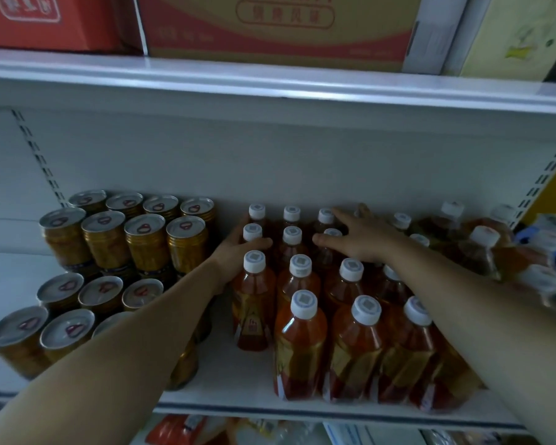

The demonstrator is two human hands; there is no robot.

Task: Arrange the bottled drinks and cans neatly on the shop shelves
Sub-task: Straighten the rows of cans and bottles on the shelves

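Several orange-red drink bottles with white caps stand in rows on the white shelf. Gold cans with silver tops are stacked in two layers to their left. My left hand reaches in between cans and bottles and holds a bottle in the left column near the back, thumb across its front. My right hand lies spread over the caps of the back bottles, fingers straight, touching them.
More bottles lean untidily at the right end of the shelf, blurred. Red and yellow cartons sit on the shelf above. The shelf's back wall is close behind the last row. Packaged goods show on the shelf below.
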